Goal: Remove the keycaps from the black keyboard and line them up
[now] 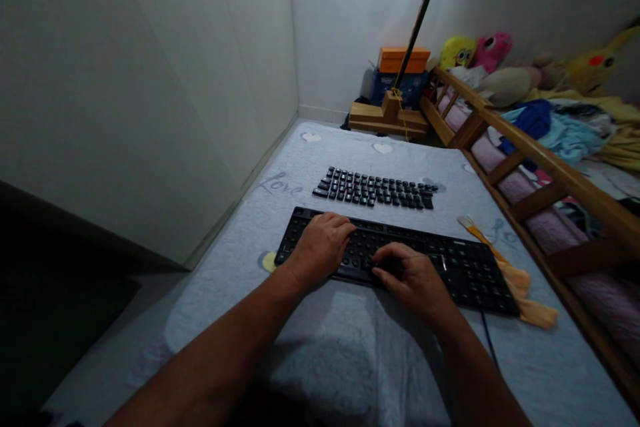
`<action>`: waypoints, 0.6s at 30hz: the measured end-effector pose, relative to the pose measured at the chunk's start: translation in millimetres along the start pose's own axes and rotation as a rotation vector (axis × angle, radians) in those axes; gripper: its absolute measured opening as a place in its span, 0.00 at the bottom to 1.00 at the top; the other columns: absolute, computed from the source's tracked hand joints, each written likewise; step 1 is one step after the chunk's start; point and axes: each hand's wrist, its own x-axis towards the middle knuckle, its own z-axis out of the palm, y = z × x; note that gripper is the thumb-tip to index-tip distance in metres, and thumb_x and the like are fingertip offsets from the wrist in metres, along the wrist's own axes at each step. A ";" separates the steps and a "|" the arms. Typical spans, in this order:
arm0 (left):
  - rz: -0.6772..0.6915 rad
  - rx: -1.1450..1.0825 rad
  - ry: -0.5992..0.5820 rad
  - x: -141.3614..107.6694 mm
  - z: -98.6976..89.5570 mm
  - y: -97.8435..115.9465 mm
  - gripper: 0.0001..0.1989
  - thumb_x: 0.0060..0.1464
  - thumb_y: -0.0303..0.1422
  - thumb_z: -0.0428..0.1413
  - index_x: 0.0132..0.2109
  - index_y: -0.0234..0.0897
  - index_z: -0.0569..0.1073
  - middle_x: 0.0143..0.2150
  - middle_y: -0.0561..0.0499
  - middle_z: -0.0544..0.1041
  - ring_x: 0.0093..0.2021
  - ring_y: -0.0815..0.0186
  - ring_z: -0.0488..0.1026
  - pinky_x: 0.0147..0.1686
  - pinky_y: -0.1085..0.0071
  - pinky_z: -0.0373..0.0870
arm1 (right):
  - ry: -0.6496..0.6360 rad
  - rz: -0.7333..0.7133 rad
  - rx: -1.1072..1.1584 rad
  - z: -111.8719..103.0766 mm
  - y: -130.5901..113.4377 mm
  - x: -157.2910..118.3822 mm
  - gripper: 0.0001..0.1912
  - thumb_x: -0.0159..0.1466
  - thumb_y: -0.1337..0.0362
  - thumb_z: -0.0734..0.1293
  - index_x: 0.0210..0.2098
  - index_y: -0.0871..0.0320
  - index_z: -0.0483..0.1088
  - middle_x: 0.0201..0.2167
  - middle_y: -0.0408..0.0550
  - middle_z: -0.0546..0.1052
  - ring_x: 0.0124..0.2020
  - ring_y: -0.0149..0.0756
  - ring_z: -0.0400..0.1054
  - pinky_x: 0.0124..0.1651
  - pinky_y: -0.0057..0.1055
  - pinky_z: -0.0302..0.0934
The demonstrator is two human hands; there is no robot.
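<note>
A black keyboard [470, 283] lies on the pale bedspread, its left and middle part without keycaps, its right end still carrying keys. Loose black keycaps [373, 189] are laid out in rows just beyond it. My left hand [325, 243] rests on the left part of the keyboard, fingers together and pointing right; whatever is under them is hidden. Over the keyboard's middle, my right hand [410, 275] has thumb and forefinger closed in a pinch at the key sockets, on something too small to make out.
An orange cloth [537, 312] and a brush [473, 227] lie by the keyboard's right end. A wooden bed rail [545, 153] runs along the right, with clothes and plush toys behind. At the far end stand a wooden stand [385, 119] and an orange box [404, 59].
</note>
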 end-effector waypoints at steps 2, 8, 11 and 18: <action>-0.001 -0.002 -0.009 0.0 0.3 -0.2 0.10 0.58 0.25 0.53 0.46 0.36 0.75 0.46 0.47 0.78 0.49 0.59 0.71 0.53 0.60 0.67 | 0.014 0.016 -0.011 1.9 -1.7 -0.1 0.04 0.58 0.66 0.67 0.34 0.56 0.72 0.35 0.49 0.78 0.38 0.41 0.72 0.42 0.36 0.64; -0.010 -0.006 -0.024 -0.6 -0.7 0.4 0.10 0.57 0.26 0.55 0.45 0.35 0.75 0.46 0.46 0.77 0.49 0.58 0.71 0.52 0.59 0.67 | 0.047 0.089 0.026 4.8 -4.6 0.1 0.04 0.59 0.65 0.66 0.34 0.57 0.71 0.31 0.48 0.78 0.34 0.39 0.72 0.38 0.33 0.63; -0.015 -0.008 -0.024 -0.7 -0.1 0.7 0.10 0.56 0.26 0.55 0.45 0.35 0.75 0.46 0.46 0.77 0.49 0.58 0.70 0.52 0.59 0.67 | 0.039 0.120 0.058 4.6 -3.6 1.3 0.04 0.59 0.64 0.66 0.34 0.57 0.70 0.31 0.47 0.78 0.32 0.38 0.72 0.37 0.32 0.63; -0.007 0.005 -0.047 0.3 -0.8 2.2 0.09 0.56 0.26 0.55 0.44 0.36 0.76 0.45 0.46 0.76 0.49 0.58 0.69 0.52 0.60 0.67 | -0.029 0.128 0.049 -0.8 -2.0 10.2 0.04 0.59 0.64 0.66 0.34 0.57 0.69 0.25 0.43 0.74 0.27 0.35 0.68 0.33 0.30 0.59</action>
